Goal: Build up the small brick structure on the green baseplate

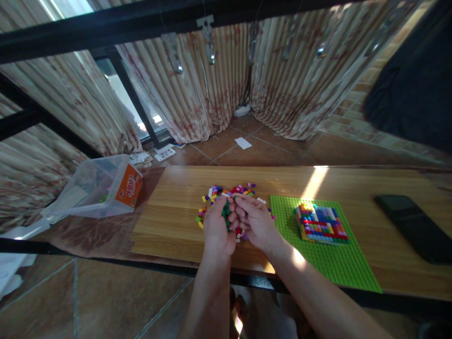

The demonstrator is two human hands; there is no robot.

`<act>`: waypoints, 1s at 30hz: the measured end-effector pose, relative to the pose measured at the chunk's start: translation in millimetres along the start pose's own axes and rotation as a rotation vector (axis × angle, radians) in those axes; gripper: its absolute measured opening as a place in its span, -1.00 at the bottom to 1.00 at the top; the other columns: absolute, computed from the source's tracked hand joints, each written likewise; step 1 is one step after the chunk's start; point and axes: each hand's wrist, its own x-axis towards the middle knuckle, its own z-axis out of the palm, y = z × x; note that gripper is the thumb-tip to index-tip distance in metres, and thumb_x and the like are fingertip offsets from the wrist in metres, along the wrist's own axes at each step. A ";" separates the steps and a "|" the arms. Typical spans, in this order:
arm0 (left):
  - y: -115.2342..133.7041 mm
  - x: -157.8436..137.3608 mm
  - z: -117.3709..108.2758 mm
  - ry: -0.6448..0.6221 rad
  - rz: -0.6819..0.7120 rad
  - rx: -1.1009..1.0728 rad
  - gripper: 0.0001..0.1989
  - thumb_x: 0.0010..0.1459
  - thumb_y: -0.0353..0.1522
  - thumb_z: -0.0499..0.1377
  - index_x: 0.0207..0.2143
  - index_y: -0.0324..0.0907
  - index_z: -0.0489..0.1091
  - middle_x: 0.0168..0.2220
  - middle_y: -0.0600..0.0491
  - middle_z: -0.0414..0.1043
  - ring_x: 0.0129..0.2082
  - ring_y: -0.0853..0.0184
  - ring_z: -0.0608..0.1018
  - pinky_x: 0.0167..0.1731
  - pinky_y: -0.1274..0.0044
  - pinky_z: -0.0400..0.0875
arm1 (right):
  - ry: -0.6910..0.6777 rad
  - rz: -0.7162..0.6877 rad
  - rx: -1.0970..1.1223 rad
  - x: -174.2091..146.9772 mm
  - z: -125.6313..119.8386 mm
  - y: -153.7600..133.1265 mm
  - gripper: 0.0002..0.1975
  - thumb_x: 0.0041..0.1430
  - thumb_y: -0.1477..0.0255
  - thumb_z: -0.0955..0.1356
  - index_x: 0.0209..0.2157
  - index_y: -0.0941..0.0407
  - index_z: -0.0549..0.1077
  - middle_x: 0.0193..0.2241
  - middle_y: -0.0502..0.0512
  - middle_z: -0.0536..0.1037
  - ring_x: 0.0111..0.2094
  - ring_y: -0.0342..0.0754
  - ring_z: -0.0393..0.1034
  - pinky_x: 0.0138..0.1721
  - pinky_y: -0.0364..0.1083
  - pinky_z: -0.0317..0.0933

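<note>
Dark green bricks (226, 212) are left of the baseplate (326, 266), left grip (216, 227) curled round them; can't tell if right grip (257, 223) has one. Probably light, stiff, slick plastic; I'd pinch opposite sides.

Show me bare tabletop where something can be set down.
Bare wood lies left of the loose bricks and between the green baseplate and black phone. Crowded: among the bricks, around the left hand and right hand.

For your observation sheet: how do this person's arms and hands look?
The left hand and right hand wear no gloves; the left forearm and right forearm show no sleeve, watch or bracelet. A bright patch of light marks the right one.
</note>
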 end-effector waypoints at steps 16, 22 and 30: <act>5.1 5.3 -7.3 0.032 0.021 -0.109 -0.89 0.13 -0.41 0.10 -0.45 -0.24 0.26 -0.59 0.20 0.18 -0.75 0.63 0.13 -0.80 0.73 -0.09 | 0.081 0.045 0.080 10.3 -13.7 -12.9 -0.87 -0.10 0.44 0.40 -0.51 0.14 0.36 -0.67 -0.14 0.30 -0.73 -0.34 -0.15 -0.77 -0.26 -0.28; -4.5 9.0 -3.2 0.050 -0.081 -0.368 -0.84 0.17 -0.46 0.03 -0.47 -0.26 0.31 -0.60 0.14 0.28 -0.69 0.59 0.30 -0.69 0.75 0.18 | 0.049 -0.045 0.153 -0.9 5.8 -24.8 -0.93 -0.13 0.51 0.31 -0.50 0.10 0.41 -0.44 0.01 0.46 -0.45 -0.18 0.30 -0.43 -0.18 0.27; -13.8 4.9 9.8 -0.027 -0.138 -0.456 -0.71 0.21 -0.41 -0.04 -0.46 -0.26 0.42 -0.46 0.00 0.48 -0.43 0.40 0.53 -0.23 0.54 0.43 | 0.052 -0.406 -0.129 -16.2 34.1 -16.2 -0.69 0.14 0.20 0.26 -0.47 0.09 0.50 -0.44 0.07 0.50 -0.33 -0.09 0.39 -0.19 -0.05 0.25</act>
